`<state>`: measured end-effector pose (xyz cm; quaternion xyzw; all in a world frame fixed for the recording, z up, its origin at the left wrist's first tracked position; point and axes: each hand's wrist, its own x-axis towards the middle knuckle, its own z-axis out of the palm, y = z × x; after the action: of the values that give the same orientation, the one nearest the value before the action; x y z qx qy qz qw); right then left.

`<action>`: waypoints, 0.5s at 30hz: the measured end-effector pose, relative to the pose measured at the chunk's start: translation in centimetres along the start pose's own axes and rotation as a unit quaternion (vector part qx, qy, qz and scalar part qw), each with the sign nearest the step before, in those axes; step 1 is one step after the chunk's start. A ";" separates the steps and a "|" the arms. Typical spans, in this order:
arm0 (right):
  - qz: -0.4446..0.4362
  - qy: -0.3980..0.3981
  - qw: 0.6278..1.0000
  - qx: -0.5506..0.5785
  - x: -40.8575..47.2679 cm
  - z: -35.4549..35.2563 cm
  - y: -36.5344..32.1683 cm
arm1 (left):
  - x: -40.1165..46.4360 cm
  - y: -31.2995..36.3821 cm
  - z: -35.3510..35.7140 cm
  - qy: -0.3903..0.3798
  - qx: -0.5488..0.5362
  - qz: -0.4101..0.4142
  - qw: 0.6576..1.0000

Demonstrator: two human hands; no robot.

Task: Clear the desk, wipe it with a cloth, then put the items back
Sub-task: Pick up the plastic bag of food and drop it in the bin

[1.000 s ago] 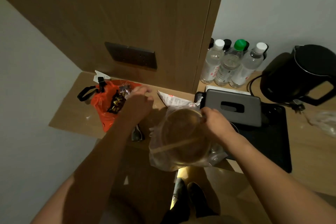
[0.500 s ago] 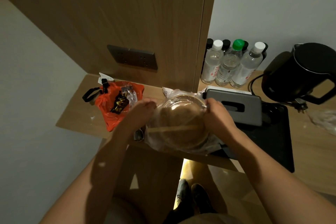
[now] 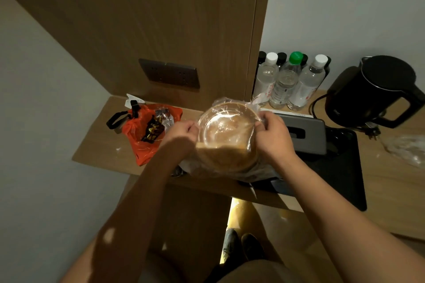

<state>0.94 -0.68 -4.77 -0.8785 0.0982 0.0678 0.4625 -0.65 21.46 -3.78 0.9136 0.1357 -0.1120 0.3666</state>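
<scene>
Wooden surface (image 3: 103, 145), front edge: left hand (image 3: 181, 132) and right hand (image 3: 272, 135) pinching bagged bowl (image 3: 226, 135) at rim; film slippery, light.

Hotel room: kettle (image 3: 377, 89), bottled water (image 3: 285, 82)

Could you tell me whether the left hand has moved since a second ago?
Yes. The left hand left the orange bag and moved right to grip the wrapped bowl.

Glossy plastic bag (image 3: 230, 135), wooden desk (image 3: 103, 142)
</scene>
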 end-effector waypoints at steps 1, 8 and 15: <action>0.011 0.017 1.000 0.024 -0.2 -0.3 -0.1 | 0.1 0.6 -0.2 0.004 0.007 0.007 1.000; 0.052 0.144 0.975 0.163 -1.2 -4.8 0.7 | -0.3 7.1 1.1 0.028 0.026 0.116 0.992; 0.081 0.221 0.949 0.212 -4.2 -12.1 4.9 | -3.3 13.8 6.8 0.003 0.047 0.198 0.979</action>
<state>-3.95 -12.88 -1.02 -0.7426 0.2808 -0.1128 0.5975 0.08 6.55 1.20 0.9390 -0.0527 -0.0410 0.3374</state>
